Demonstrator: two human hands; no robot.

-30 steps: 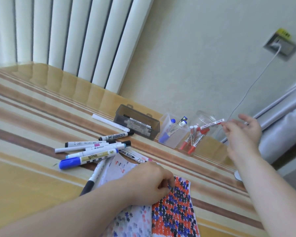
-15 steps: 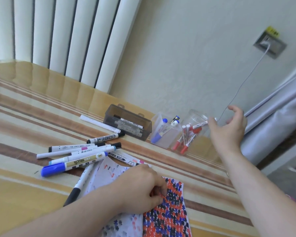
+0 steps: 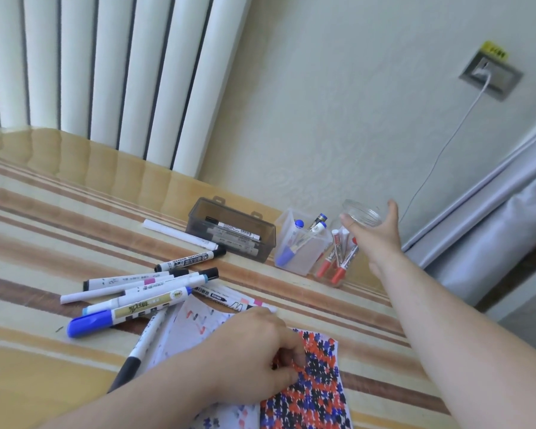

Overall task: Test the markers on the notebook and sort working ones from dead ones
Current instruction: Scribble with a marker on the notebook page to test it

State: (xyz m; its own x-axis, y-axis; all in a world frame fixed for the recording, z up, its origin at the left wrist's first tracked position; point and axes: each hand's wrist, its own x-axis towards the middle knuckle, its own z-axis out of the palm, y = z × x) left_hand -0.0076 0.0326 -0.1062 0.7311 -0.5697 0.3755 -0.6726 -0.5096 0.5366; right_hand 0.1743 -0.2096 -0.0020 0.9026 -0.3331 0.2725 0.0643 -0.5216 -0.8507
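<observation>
My left hand (image 3: 260, 354) rests curled on the notebook (image 3: 316, 394), whose page is covered with red, blue and black scribbles; I see nothing in it. My right hand (image 3: 376, 233) hovers with fingers spread at the mouth of a clear jar (image 3: 361, 213) that holds red markers (image 3: 338, 258). A clear square cup (image 3: 304, 258) beside it holds blue markers. A smoky grey box (image 3: 232, 233) holds black markers. Several loose markers (image 3: 155, 286), including a blue-capped one (image 3: 112, 317), lie left of the notebook.
The striped table (image 3: 44, 212) ends against a cream wall. White vertical slats (image 3: 106, 72) stand at the back left. A wall socket (image 3: 489, 75) with a white cable and grey fabric (image 3: 492, 236) are on the right, past the table edge.
My right hand held a red marker above the jar; that marker now stands in the jar and the hand is spread open. My left hand has stayed on the notebook.
</observation>
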